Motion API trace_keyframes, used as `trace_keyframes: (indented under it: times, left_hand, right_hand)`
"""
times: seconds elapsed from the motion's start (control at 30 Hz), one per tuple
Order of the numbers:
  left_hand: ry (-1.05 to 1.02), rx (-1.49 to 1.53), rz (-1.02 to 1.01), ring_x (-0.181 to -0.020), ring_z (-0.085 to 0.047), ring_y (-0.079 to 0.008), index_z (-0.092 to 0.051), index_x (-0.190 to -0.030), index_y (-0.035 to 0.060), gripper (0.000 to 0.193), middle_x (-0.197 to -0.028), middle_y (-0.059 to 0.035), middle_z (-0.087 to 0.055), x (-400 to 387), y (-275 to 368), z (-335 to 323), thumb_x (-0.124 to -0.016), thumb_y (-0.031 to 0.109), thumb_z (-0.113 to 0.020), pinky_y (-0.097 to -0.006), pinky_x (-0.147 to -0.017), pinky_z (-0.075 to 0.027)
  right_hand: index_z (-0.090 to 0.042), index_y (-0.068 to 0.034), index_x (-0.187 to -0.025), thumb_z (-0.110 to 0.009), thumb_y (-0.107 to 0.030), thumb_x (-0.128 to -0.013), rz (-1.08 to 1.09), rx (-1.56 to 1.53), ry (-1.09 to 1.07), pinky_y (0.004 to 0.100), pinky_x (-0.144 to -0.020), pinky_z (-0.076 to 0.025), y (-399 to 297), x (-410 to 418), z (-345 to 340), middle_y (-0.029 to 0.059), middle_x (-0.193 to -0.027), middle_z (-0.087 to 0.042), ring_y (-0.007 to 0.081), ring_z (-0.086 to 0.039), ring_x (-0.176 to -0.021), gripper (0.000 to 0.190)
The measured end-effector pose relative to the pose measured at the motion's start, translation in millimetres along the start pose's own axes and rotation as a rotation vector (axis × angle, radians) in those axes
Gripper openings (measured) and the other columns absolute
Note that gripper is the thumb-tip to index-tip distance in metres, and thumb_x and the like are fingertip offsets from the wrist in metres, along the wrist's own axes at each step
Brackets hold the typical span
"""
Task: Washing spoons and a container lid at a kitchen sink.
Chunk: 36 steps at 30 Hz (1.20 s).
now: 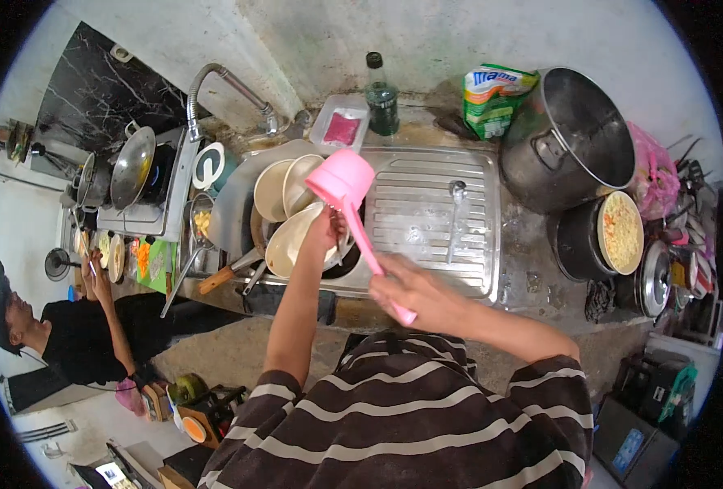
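My right hand grips the long handle of a pink plastic water dipper. The dipper's cup is raised and tipped over the sink basin, hiding part of what lies beneath. Under it, my left hand reaches in among the dishes with its fingers partly covered, so what it may hold is unclear. Beside that hand lies a cream oval bowl. Two more cream bowls lean behind it. A pan with a wooden handle sticks out over the front of the basin.
On the steel drainboard lies a ladle. Behind stand a soap tub, a green bottle and a detergent pouch. A large pot is at right. At left, a person works near the gas stove.
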State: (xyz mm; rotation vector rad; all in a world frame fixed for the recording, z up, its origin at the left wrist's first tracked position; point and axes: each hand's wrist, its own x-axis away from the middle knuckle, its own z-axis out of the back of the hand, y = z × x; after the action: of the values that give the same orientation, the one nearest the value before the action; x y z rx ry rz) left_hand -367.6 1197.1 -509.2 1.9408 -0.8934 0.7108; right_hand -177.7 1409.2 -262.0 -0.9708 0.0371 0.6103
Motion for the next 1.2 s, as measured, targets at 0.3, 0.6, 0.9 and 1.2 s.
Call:
trace_keyframes:
  times: [0.3, 0.6, 0.9, 1.2]
  left_hand:
    - [-0.118, -0.063, -0.212, -0.066, -0.056, -0.0177, -0.059, -0.108, 0.0101, 0.019, -0.084, -0.0065, -0.06, -23.3, -12.8, -1.1, -0.091, 0.017, -0.053, -0.0287, -0.054, -0.047]
    - [-0.121, -0.601, -0.572, -0.058, -0.042, -0.006, -0.062, -0.11, 0.0096, 0.021, -0.076, 0.004, -0.054, 68.4, -1.7, -11.2, -0.093, 0.021, -0.057, -0.0207, -0.053, -0.035]
    - [0.355, -1.161, -1.001, -0.068, -0.063, -0.0209, -0.07, -0.092, 0.0062, 0.018, -0.075, -0.0128, -0.066, 88.3, 6.0, -31.9, -0.084, 0.022, -0.066, -0.0318, -0.065, -0.048]
    - [0.36, -1.115, -0.973, -0.068, -0.066, -0.0205, -0.067, -0.086, 0.0028, 0.012, -0.076, -0.0108, -0.068, 81.4, 3.7, -39.7, -0.081, 0.014, -0.067, -0.0317, -0.061, -0.049]
  right_hand:
    - [-0.047, -0.002, -0.094, -0.064, -0.003, -0.07, 0.133, 0.328, 0.033, 0.0435, -0.081, -0.051, -16.1, 11.1, -11.4, 0.0278, -0.115, -0.044, 0.0395, -0.054, -0.101, 0.028]
    - [-0.056, 0.001, -0.094, -0.053, -0.007, -0.086, -0.117, 0.487, 0.634, 0.0414, -0.081, -0.049, -64.0, 59.6, 92.0, 0.0225, -0.112, -0.056, 0.0383, -0.058, -0.099, 0.012]
    - [-0.051, 0.004, -0.098, -0.043, -0.009, -0.096, -0.44, 0.725, 0.913, 0.0347, -0.063, -0.042, -37.7, 83.4, 166.3, 0.0191, -0.081, -0.052, 0.0315, -0.05, -0.069, 0.015]
    - [-0.049, 0.001, -0.092, -0.043, -0.017, -0.099, -0.559, 0.639, 0.855, 0.0316, -0.055, -0.036, 14.3, 77.0, 198.1, 0.0145, -0.069, -0.044, 0.0207, -0.034, -0.059, 0.02]
